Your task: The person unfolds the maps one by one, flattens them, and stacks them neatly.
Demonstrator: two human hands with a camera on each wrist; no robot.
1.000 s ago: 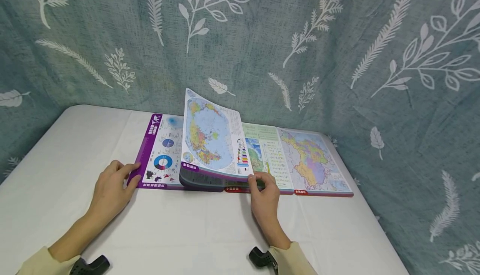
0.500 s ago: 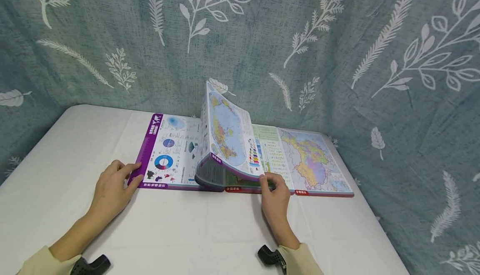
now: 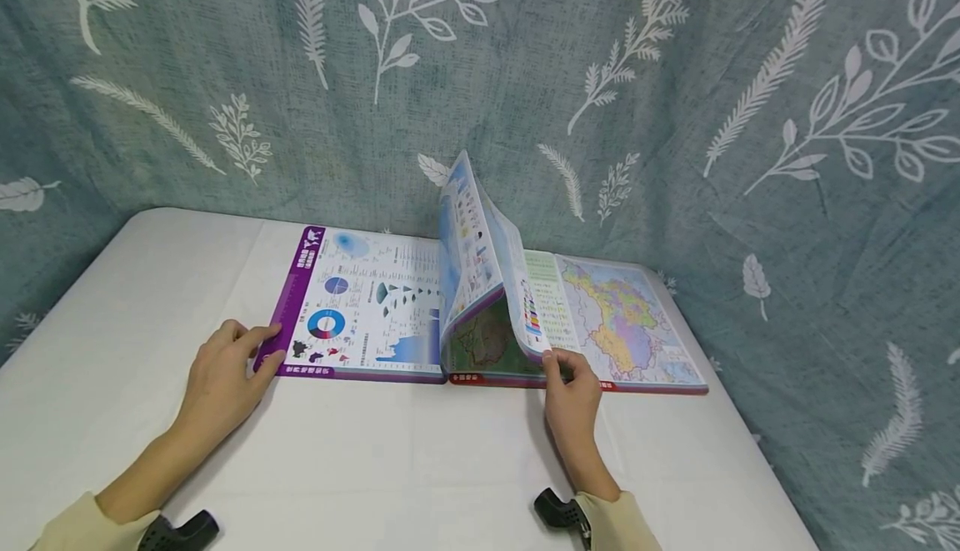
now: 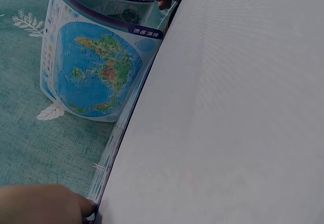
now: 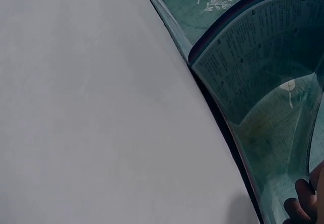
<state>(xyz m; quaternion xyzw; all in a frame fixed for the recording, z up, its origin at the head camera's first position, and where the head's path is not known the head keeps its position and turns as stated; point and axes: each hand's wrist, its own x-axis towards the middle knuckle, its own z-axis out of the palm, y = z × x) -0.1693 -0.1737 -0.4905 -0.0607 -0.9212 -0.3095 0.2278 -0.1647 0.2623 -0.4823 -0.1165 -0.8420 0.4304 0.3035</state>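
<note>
A long folding map, printed with world and China maps, lies across the white table. My left hand holds its purple left edge, thumb and index finger bent at the border. Near the middle, folded panels rise in a tilted peak; a blue world map panel faces left in the left wrist view. My right hand pinches the lower right corner of the raised panels between thumb and fingers. Dark fingers of that hand show at the lower right of the right wrist view, beside the curved panel.
The coloured China map panel lies flat at the right end. White cloth covers the table. Behind it hangs a teal curtain with white leaf prints. Black wrist cameras sit at the sleeves.
My right hand has moved right, drawing the panel corner with it. The raised panels have swung upright and rightward, uncovering more of the left charts. My left hand has stayed put.
</note>
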